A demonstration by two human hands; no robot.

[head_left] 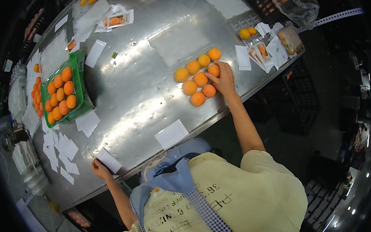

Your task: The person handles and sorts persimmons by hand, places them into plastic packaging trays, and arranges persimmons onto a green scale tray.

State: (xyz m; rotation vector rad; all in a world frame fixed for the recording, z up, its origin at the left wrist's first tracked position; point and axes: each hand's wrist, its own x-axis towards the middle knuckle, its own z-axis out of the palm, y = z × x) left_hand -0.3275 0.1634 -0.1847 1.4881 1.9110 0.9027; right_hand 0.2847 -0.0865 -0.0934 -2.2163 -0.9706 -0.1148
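Observation:
A clear plastic tray (pixel 182 92) holds several round orange fruits that look like apricots, set in rows. My right hand (pixel 223 80) has its thumb and fingers closed around one apricot (pixel 213 71) at the tray's right side. At the table's near edge, my left hand (pixel 100 169) is closed at the left end of a white card (pixel 109 160), which looks slightly raised off the metal. Another white card (pixel 171 134) lies flat between the two hands. My left fingertips are small and partly hidden.
On the left, a green crate (pixel 82 90) is topped with fruits, and loose white cards (pixel 68 149) are scattered near it. Printed cards (pixel 263 54) and a small fruit pack (pixel 290 40) sit at the right edge. A dark crate (pixel 267 2) stands at the back right.

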